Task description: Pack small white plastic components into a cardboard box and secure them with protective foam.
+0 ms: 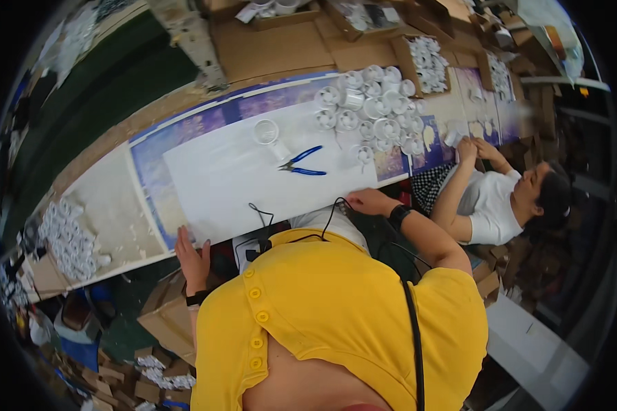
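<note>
My left hand (193, 259) rests at the front edge of the table, left of the white sheet (212, 171), its fingers stretched and apart. Near the sheet's right front corner is my right hand (371, 202), fingers curled together beside a loop of black cable (329, 216). What those fingers hold, if anything, I cannot make out. On the sheet lie blue-handled nippers (301, 164), jaws to the left and handles spread. Just behind them sits a round white plastic part (267, 131) with a smaller white piece (279, 151) touching or close to it.
A heap of white round plastic parts (377, 106) covers the sheet's far right. More white parts (67, 240) are piled at the table's left end. Open cardboard boxes (428, 65) stand along the back. A co-worker (497, 198) sits at right, handling a white piece.
</note>
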Demonstrator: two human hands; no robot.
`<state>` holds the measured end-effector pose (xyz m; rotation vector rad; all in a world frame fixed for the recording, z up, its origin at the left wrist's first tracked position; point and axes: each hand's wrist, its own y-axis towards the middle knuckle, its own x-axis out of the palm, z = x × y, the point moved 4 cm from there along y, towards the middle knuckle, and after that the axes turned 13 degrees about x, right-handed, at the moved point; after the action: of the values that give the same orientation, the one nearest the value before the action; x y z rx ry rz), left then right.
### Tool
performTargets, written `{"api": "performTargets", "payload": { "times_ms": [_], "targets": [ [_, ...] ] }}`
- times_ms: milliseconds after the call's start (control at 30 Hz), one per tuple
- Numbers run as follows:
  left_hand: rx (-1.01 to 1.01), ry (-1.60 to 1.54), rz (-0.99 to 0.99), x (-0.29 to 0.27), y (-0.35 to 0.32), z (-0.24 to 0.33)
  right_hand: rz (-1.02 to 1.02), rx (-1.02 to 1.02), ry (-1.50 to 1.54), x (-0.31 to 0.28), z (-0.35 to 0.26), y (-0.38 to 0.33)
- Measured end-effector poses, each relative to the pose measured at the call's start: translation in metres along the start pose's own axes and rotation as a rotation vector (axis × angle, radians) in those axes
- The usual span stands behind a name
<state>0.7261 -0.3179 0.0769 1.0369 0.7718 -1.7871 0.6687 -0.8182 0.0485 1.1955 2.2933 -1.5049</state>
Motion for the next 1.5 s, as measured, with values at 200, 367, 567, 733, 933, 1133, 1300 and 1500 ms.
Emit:
{"api": "performTargets", "payload": {
  "times_ms": [200,367,567,733,933,1133,1300,1500],
  "targets": [
    [0.223,0.148,0.035,0.035,0.049,0.006,-0.142,0.374,-0.059,0.128,0.155,-0.050],
    [0.293,0.342,0.072,0.056,0.056,0.012,-0.097,0.650,-0.034,0.198,0.219,-0.046],
    [0.307,0.429,0.138,0.063,0.054,0.020,-0.032,0.792,0.227,0.280,0.297,0.007],
    [0.310,0.475,0.175,0.070,0.041,0.005,0.371,0.388,0.340,0.322,0.347,0.047],
    [0.323,0.468,0.111,0.079,0.037,-0.007,0.356,0.346,0.503,0.369,0.377,0.080],
    [0.447,0.545,0.004,0.065,0.045,0.004,0.345,0.448,0.769,0.370,0.380,0.129],
    [0.435,0.490,-0.039,0.067,0.047,0.017,0.353,0.504,1.004,0.405,0.393,0.080],
    [0.416,0.441,-0.054,0.067,0.065,0.033,0.320,0.461,1.179,0.497,0.392,-0.009]
  ]
}}
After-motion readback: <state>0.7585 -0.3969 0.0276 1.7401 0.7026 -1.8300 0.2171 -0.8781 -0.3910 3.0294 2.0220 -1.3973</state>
